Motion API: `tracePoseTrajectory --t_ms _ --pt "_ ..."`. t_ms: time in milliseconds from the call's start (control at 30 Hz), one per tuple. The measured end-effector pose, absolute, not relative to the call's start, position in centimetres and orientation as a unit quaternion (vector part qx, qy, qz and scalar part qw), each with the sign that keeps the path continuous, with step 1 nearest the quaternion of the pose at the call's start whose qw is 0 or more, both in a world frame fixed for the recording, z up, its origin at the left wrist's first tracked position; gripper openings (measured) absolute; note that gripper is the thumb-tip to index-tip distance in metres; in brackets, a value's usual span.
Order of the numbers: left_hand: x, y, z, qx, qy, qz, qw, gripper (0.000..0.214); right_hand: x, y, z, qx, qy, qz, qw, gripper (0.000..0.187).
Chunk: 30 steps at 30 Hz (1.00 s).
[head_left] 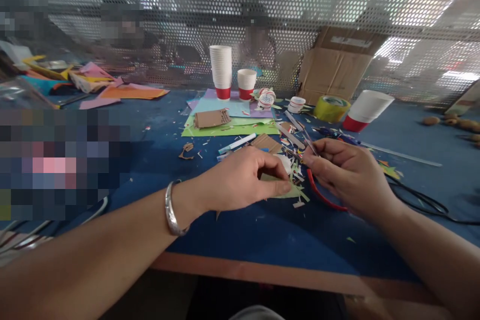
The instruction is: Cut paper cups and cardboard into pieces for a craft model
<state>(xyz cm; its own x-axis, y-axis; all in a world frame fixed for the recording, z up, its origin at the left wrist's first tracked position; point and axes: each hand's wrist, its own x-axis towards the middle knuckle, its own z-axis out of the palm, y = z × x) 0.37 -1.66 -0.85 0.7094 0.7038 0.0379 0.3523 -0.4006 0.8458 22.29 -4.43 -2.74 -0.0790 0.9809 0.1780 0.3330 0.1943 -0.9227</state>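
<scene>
My left hand (240, 180), with a silver bangle at the wrist, is closed in a pinch low over the table. A light green paper piece (296, 191) shows behind and below its fingertips. I cannot make out what, if anything, is between them. My right hand (343, 172) is closed on what looks like a pair of scissors (305, 132). Their thin metallic blades point away to the upper left, and a red curved handle (322, 196) shows below the thumb. Paper snippets (299, 172) and a white round piece (284, 162) lie between my hands.
Cardboard pieces (212, 118) rest on coloured sheets (195, 127). Paper cups (221, 72) and yellow tape (332, 109) stand behind; a marker (237, 143) lies nearer. Another cup stack (369, 110) leans at right, above a black cable (420, 200). A perforated metal screen (180, 15) borders the back.
</scene>
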Motion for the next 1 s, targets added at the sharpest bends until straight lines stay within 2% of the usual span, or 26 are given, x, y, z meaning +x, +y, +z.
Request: tracePoseTrajectory --t_ms 133,233,333,467,600,767,867,1000 --pt "0.7 -1.9 -1.0 0.854 0.309 0.172 0.382 0.009 22.4 -4.4 -2.7 -0.527 -0.654 0.332 0.43 0.025" --pt "0.8 -2.0 -1.3 0.848 0.332 0.191 0.367 0.02 22.5 -4.4 -2.7 -0.536 -0.668 0.309 0.414 0.025" --pt "0.8 -2.1 -1.4 0.838 0.336 0.218 0.371 0.025 22.5 -4.5 -2.6 -0.54 -0.675 0.292 0.409 0.023" --pt "0.8 -2.3 -1.4 0.85 0.319 0.152 0.39 0.026 22.5 -4.5 -2.4 -0.54 -0.678 0.288 0.406 0.022" --pt "0.8 -2.3 -0.8 0.872 0.339 0.111 0.334 0.018 22.5 -4.5 -2.4 -0.543 -0.679 0.274 0.411 0.02" --pt "0.5 -2.1 -0.9 0.902 0.347 0.139 0.216 0.011 22.6 -4.4 -2.5 -0.532 -0.693 0.262 0.41 0.021" --pt "1.0 -2.2 -1.7 0.915 0.349 0.145 0.141 0.015 22.6 -4.5 -2.4 -0.531 -0.704 0.228 0.413 0.024" --pt "1.8 -2.6 -2.6 0.923 0.352 0.12 0.096 0.024 22.4 -4.7 -2.1 -0.531 -0.713 0.202 0.41 0.025"
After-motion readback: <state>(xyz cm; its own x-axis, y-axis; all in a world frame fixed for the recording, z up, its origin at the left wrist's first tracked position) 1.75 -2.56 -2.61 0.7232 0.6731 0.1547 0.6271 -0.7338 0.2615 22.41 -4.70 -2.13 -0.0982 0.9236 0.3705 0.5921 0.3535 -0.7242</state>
